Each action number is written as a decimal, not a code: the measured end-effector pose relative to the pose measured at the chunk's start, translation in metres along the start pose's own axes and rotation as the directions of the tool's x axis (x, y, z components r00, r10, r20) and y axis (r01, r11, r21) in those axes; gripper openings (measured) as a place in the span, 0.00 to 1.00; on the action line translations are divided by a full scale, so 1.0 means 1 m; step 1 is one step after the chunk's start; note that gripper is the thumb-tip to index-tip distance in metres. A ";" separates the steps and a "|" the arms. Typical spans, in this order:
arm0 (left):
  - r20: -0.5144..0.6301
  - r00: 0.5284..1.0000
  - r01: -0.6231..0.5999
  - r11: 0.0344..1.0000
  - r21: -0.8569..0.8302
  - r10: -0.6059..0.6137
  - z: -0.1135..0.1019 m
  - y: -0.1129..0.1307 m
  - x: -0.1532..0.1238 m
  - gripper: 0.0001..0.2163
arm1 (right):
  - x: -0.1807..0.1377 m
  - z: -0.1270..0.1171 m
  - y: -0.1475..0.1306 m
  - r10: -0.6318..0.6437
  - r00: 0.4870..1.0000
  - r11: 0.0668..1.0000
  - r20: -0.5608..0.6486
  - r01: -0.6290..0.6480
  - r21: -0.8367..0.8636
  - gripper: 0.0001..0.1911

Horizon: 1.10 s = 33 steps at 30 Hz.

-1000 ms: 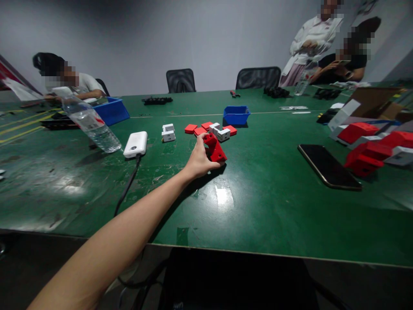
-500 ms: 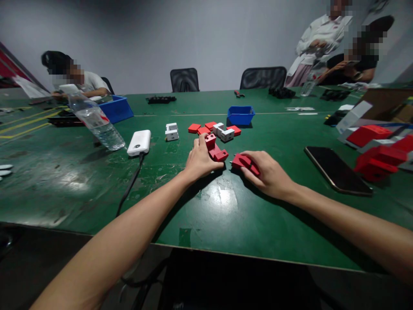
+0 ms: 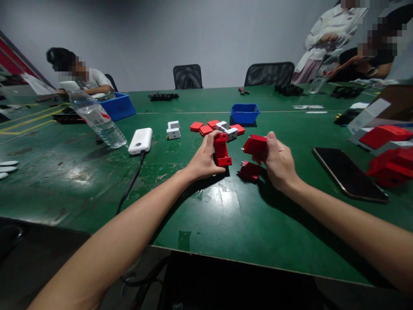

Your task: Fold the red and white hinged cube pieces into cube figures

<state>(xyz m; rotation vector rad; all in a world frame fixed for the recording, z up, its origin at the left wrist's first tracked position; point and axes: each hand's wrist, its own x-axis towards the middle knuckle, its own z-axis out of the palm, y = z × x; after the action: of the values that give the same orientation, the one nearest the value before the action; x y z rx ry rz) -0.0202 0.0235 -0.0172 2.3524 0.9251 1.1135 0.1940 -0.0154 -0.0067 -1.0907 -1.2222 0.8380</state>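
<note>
One red, notched bracket (image 3: 221,149) was pinched in the left hand (image 3: 203,160); to its right, the right hand (image 3: 282,165) had its fingers (image 3: 272,141) pinching a red, pin-ended block (image 3: 255,145).

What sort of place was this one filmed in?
Probably a shared workroom or assembly area: a long green table with red and white parts on it, a blue bin beyond them, and other people around the table.

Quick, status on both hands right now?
Left hand: closed, holding a red bracket between fingers and thumb.
Right hand: closed, holding a red block.
</note>
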 end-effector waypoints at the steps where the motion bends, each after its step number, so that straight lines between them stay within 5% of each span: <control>1: 0.021 1.000 -0.015 1.000 0.001 0.015 0.001 0.002 -0.001 0.44 | -0.003 0.000 -0.004 0.027 0.999 0.999 0.022 -0.028 0.026 0.30; 6: 0.048 0.999 -0.025 0.999 0.045 0.022 0.003 0.010 -0.002 0.45 | -0.021 0.001 -0.013 0.205 0.968 0.971 0.146 -0.219 0.094 0.29; 14: 0.006 0.996 0.083 0.992 0.098 -0.085 0.004 0.007 -0.001 0.45 | -0.028 0.004 -0.013 0.108 0.968 0.986 0.229 -0.133 0.096 0.22; 21: 0.031 1.000 0.004 0.998 0.069 -0.006 0.003 0.003 -0.001 0.45 | -0.028 0.004 -0.013 0.120 0.972 0.984 0.203 -0.144 0.106 0.20; 33: 0.104 0.991 -0.086 0.996 -0.005 0.086 0.001 0.002 0.000 0.46 | -0.019 0.002 -0.013 0.332 0.910 0.845 0.248 -0.404 0.352 0.14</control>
<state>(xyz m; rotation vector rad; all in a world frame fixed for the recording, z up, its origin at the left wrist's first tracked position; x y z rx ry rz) -0.0186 0.0219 -0.0166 2.4449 0.7941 1.0117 0.1880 -0.0366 0.0001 -0.9392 -0.9330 1.4431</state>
